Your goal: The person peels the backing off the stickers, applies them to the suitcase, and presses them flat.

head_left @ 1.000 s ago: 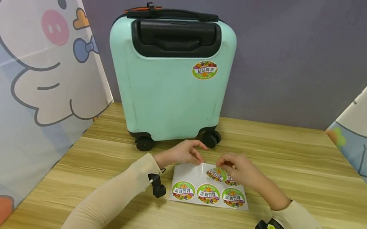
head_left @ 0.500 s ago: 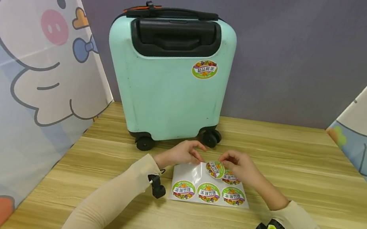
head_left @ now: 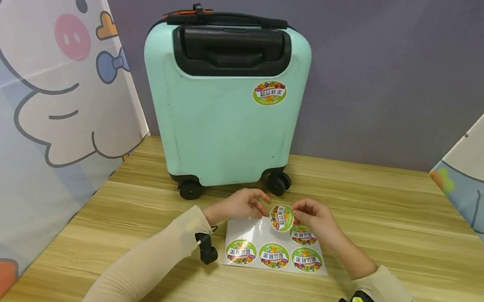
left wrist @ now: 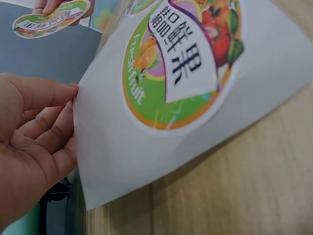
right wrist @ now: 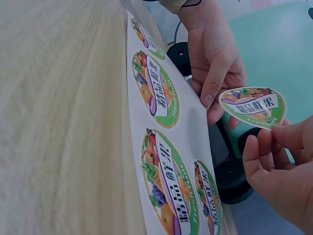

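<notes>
Pinching a loose fruit sticker (head_left: 281, 218) in the right grip (head_left: 313, 221).

Holding it by its edge just below and right of mid-frame in the head view, near the far edge of the white sheet (head_left: 239, 229) but apart from it; clasping that edge in the left grip (head_left: 240, 204), left of the sticker; showing four more stickers (head_left: 274, 255) on the sheet, three along its lower row and one at its upper right; facing a mint suitcase (head_left: 223, 121) standing on the table (head_left: 381, 204), upper left of centre, bearing a similar sticker (head_left: 269, 93).
</notes>
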`<state>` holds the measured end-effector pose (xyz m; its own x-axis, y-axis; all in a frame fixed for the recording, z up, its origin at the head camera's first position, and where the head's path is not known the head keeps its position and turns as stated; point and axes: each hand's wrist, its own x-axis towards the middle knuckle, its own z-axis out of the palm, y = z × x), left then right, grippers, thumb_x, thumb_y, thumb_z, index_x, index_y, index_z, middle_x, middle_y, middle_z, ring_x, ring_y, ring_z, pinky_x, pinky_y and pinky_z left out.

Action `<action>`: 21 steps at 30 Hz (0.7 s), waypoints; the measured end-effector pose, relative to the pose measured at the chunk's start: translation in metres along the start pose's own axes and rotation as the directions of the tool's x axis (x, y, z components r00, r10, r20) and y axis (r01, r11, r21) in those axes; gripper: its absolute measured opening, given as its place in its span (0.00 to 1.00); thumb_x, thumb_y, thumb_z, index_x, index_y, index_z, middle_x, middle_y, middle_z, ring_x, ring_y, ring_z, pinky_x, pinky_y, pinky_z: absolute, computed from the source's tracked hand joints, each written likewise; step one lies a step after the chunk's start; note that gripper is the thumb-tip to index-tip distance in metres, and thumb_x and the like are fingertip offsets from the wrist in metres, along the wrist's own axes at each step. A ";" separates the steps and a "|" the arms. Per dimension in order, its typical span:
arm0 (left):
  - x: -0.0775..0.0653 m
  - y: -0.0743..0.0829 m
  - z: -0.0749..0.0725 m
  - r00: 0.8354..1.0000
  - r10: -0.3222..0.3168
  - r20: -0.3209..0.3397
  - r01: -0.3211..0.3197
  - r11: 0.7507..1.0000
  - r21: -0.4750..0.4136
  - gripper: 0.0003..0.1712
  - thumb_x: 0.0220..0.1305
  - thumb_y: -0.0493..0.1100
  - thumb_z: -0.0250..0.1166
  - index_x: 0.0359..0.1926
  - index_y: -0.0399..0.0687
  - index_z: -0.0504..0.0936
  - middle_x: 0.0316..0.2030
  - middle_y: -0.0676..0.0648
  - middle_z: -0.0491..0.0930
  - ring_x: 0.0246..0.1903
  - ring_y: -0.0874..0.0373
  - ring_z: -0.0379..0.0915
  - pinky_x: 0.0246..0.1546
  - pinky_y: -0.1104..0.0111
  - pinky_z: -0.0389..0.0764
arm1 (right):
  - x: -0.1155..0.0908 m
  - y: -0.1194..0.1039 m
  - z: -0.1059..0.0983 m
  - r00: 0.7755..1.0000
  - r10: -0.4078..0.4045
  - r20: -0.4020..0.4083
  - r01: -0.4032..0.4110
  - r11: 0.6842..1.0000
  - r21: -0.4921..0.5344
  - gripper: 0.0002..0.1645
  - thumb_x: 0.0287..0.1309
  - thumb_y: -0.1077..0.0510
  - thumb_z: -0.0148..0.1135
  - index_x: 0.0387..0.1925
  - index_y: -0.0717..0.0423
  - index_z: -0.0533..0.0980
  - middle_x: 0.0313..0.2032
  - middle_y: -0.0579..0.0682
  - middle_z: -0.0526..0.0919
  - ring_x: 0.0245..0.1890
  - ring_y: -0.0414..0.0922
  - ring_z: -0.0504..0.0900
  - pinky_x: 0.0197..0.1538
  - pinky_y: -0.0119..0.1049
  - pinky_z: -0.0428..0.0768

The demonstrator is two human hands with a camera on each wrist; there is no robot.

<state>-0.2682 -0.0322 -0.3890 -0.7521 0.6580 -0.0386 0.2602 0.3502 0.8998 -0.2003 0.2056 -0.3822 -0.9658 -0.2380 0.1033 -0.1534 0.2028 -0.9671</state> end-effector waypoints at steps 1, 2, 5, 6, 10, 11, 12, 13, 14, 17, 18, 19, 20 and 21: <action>0.000 0.000 0.000 1.000 0.001 -0.002 -0.001 1.000 0.001 0.25 0.57 0.23 0.65 0.57 0.29 0.75 0.42 0.36 0.85 0.42 0.50 0.84 0.39 0.71 0.81 | 0.000 0.001 0.000 1.000 0.011 -0.003 -0.011 0.999 0.032 0.09 0.67 0.71 0.54 0.45 0.78 0.73 0.35 0.52 0.80 0.34 0.43 0.81 0.43 0.38 0.84; -0.001 -0.001 0.000 1.000 0.003 -0.005 -0.003 1.000 0.003 0.24 0.57 0.23 0.65 0.57 0.29 0.75 0.42 0.36 0.85 0.42 0.50 0.84 0.39 0.71 0.80 | 0.001 0.001 0.000 1.000 0.019 -0.004 -0.019 0.998 0.060 0.09 0.67 0.72 0.54 0.45 0.78 0.72 0.35 0.52 0.80 0.33 0.42 0.81 0.43 0.37 0.84; -0.002 -0.001 0.000 1.000 0.006 -0.009 -0.005 1.000 0.014 0.22 0.58 0.24 0.65 0.55 0.29 0.76 0.43 0.36 0.85 0.41 0.52 0.83 0.37 0.72 0.79 | 0.002 0.002 0.001 0.999 0.041 -0.004 -0.040 0.990 0.138 0.09 0.68 0.72 0.52 0.45 0.78 0.71 0.35 0.50 0.79 0.33 0.41 0.81 0.42 0.34 0.83; -0.003 -0.001 0.000 1.000 0.005 -0.014 -0.005 1.000 0.018 0.21 0.59 0.25 0.65 0.55 0.29 0.76 0.43 0.36 0.85 0.41 0.53 0.82 0.36 0.73 0.79 | 0.002 0.002 0.002 0.999 0.049 -0.005 -0.048 0.985 0.168 0.08 0.68 0.72 0.51 0.44 0.77 0.71 0.35 0.50 0.78 0.33 0.41 0.81 0.42 0.33 0.83; -0.005 0.000 0.001 0.999 0.006 -0.038 -0.004 0.999 0.046 0.18 0.62 0.29 0.66 0.53 0.31 0.78 0.41 0.38 0.85 0.37 0.59 0.80 0.32 0.74 0.76 | 0.002 0.002 0.004 0.997 0.078 -0.002 -0.073 0.951 0.301 0.06 0.69 0.74 0.48 0.42 0.70 0.73 0.35 0.50 0.76 0.34 0.41 0.79 0.42 0.31 0.82; -0.005 0.000 0.001 0.999 0.006 -0.046 -0.004 0.999 0.052 0.17 0.63 0.31 0.66 0.52 0.32 0.79 0.41 0.39 0.86 0.37 0.61 0.79 0.32 0.74 0.75 | 0.002 0.002 0.005 0.996 0.084 -0.003 -0.079 0.941 0.330 0.07 0.69 0.74 0.48 0.41 0.68 0.73 0.35 0.50 0.76 0.34 0.41 0.79 0.42 0.30 0.82; -0.005 -0.001 0.001 0.999 0.005 -0.054 -0.002 0.998 0.056 0.16 0.63 0.32 0.66 0.52 0.32 0.80 0.39 0.40 0.85 0.36 0.62 0.78 0.31 0.74 0.74 | 0.002 0.002 0.005 0.996 0.092 -0.007 -0.084 0.930 0.357 0.08 0.69 0.74 0.48 0.40 0.65 0.74 0.35 0.50 0.76 0.34 0.41 0.79 0.42 0.31 0.82; -0.005 -0.002 0.001 0.998 0.001 -0.059 0.003 0.998 0.056 0.16 0.64 0.33 0.65 0.52 0.33 0.80 0.39 0.41 0.85 0.35 0.62 0.78 0.31 0.74 0.74 | 0.002 0.002 0.006 0.995 0.096 -0.005 -0.087 0.920 0.383 0.09 0.69 0.74 0.48 0.39 0.64 0.74 0.35 0.50 0.76 0.35 0.41 0.79 0.43 0.31 0.82; -0.006 -0.002 0.001 0.998 -0.004 -0.062 0.007 0.999 0.047 0.15 0.65 0.34 0.65 0.52 0.33 0.80 0.38 0.42 0.85 0.35 0.61 0.78 0.31 0.74 0.75 | 0.002 0.001 0.006 0.995 0.102 -0.005 -0.091 0.909 0.407 0.10 0.69 0.74 0.48 0.39 0.62 0.75 0.35 0.50 0.76 0.35 0.40 0.79 0.43 0.31 0.82; -0.007 -0.002 0.002 0.997 -0.021 -0.071 0.022 1.000 0.021 0.15 0.67 0.36 0.63 0.53 0.34 0.80 0.38 0.43 0.85 0.36 0.58 0.81 0.32 0.73 0.77 | 0.002 0.000 0.007 0.993 0.116 -0.004 -0.101 0.877 0.469 0.11 0.70 0.73 0.48 0.38 0.59 0.75 0.35 0.50 0.75 0.35 0.41 0.78 0.43 0.31 0.82; -0.008 -0.003 0.002 0.997 -0.023 -0.079 0.025 1.000 0.017 0.15 0.68 0.36 0.62 0.53 0.35 0.80 0.38 0.43 0.86 0.37 0.57 0.82 0.33 0.72 0.78 | 0.001 0.000 0.007 0.993 0.121 -0.003 -0.104 0.867 0.488 0.12 0.70 0.73 0.47 0.38 0.59 0.75 0.35 0.50 0.75 0.35 0.41 0.78 0.44 0.31 0.81; -0.009 -0.002 0.002 0.996 -0.028 -0.087 0.029 1.000 0.010 0.15 0.68 0.37 0.62 0.53 0.35 0.81 0.39 0.43 0.86 0.38 0.55 0.83 0.33 0.72 0.79 | 0.001 0.000 0.007 0.992 0.126 0.001 -0.109 0.857 0.503 0.12 0.71 0.73 0.47 0.38 0.59 0.75 0.35 0.50 0.75 0.36 0.41 0.78 0.44 0.31 0.81; -0.009 -0.002 0.002 0.995 -0.030 -0.098 0.030 1.000 0.004 0.15 0.69 0.38 0.61 0.53 0.36 0.81 0.39 0.43 0.86 0.39 0.54 0.84 0.33 0.71 0.79 | 0.001 0.000 0.007 0.991 0.133 -0.001 -0.113 0.848 0.517 0.12 0.71 0.73 0.46 0.38 0.58 0.75 0.35 0.50 0.75 0.35 0.41 0.78 0.43 0.30 0.81; -0.010 -0.003 0.003 0.993 -0.030 -0.111 0.031 1.000 0.002 0.14 0.70 0.39 0.61 0.53 0.36 0.81 0.40 0.43 0.86 0.40 0.53 0.84 0.34 0.70 0.80 | 0.001 0.000 0.007 0.990 0.138 0.000 -0.117 0.840 0.530 0.12 0.71 0.73 0.46 0.38 0.58 0.74 0.35 0.50 0.75 0.36 0.41 0.77 0.43 0.30 0.80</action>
<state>-0.2600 -0.0378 -0.3923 -0.8219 0.5693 -0.0175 0.2382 0.3714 0.8974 -0.2000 0.1985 -0.3837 -0.9777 -0.2078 -0.0308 0.0948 -0.3056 -0.9474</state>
